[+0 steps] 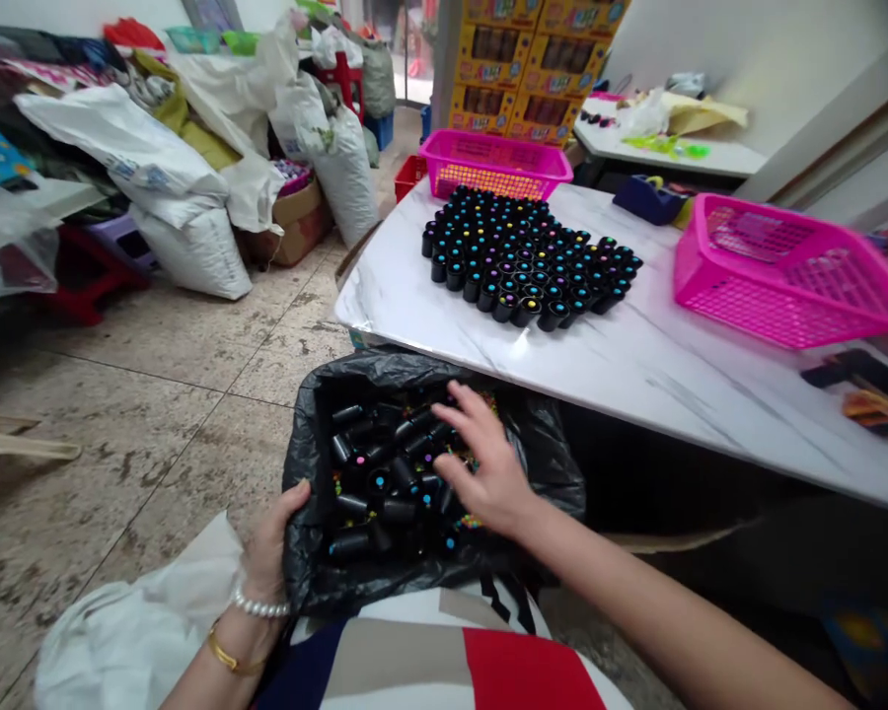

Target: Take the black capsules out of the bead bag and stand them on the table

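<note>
A bin lined with a black plastic bag (303,419) sits at my lap, below the table edge. Inside lie many short black cylinders (400,511), tumbled at all angles, some showing blue or pink dots at their ends. Tiny coloured beads (474,521) show between and beside them. My left hand (270,542) grips the bin's left side, thumb at the rim, the other fingers mostly hidden. Over the bin's right part hovers my right hand (484,468), fingers spread, nothing held. On the table, similar black cylinders (525,256) stand upright in a dense group with coloured dots on top.
The white marbled table (681,394) spans the right side. A pink basket (495,163) stands at its far end, another pink basket (791,271) at the right. Yellow boxes (533,69) are stacked behind. White sacks (192,237) crowd the floor at left.
</note>
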`<state>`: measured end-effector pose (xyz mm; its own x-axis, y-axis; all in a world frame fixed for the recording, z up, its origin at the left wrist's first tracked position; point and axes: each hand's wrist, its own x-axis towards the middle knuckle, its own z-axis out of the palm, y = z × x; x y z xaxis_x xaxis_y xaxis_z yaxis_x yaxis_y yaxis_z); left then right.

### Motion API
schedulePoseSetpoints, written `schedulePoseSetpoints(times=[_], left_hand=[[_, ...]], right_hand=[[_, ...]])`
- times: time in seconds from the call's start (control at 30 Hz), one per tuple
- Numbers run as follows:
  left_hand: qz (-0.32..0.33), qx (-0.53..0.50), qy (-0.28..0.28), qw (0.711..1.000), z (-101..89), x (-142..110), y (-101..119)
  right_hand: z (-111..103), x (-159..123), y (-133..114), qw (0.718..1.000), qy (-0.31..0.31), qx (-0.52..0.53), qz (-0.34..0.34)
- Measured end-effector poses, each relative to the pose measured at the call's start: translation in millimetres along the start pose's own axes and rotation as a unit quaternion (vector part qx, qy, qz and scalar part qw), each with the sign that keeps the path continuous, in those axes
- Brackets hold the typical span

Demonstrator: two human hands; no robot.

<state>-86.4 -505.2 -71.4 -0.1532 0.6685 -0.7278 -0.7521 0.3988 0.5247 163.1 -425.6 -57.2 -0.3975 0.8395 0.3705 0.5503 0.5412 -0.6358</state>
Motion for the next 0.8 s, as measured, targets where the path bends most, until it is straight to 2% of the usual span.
schedulePoseSetpoints(times=[0.1, 0.2, 0.3, 0.4, 0.47, 0.53, 0.6, 0.7, 0.8], left_hand=[[0.003, -0.013, -0.025, 1.0, -0.6, -2.4, -4.6], [-0.021, -0.035, -0.031, 0.999, 6.3, -1.6, -5.5], [-0.02, -0.041, -0.014, 0.999, 11.4, -2.5, -2.2], [0.0, -0.042, 0.014, 0.999, 10.8, -11.2, 4.5], [0.026, -0.042, 0.058, 0.997, 10.2, -22.4, 9.9], [0.058, -0.04, 0.102, 0.992, 12.4, -35.5, 15.1], [0.075, -0.032, 0.122, 0.989, 18.3, -48.1, 19.4], [0.086, -0.005, 0.131, 0.988, 33.3, -65.5, 23.8], [0.083, 0.042, 0.164, 0.982, 52.0, -85.9, 25.6]], right_hand=[[0.5, -6.2, 43.1, 0.993, -0.01, -0.033, 0.113], [21.6, -12.2, 60.3, 0.989, -0.058, -0.04, 0.128], [45.3, -8.7, 45.7, 0.994, -0.052, -0.005, 0.1], [57.1, 4.3, 19.9, 0.997, -0.027, 0.031, 0.068], [59.7, 13.6, 5.8, 0.996, -0.031, 0.063, 0.059], [61.4, 20.8, -4.3, 0.99, -0.031, 0.109, 0.079], [63.2, 25.9, -11.7, 0.983, -0.018, 0.152, 0.099], [63.0, 30.4, -19.9, 0.975, 0.002, 0.203, 0.085], [56.5, 31.6, -23.9, 0.966, 0.017, 0.246, 0.072]])
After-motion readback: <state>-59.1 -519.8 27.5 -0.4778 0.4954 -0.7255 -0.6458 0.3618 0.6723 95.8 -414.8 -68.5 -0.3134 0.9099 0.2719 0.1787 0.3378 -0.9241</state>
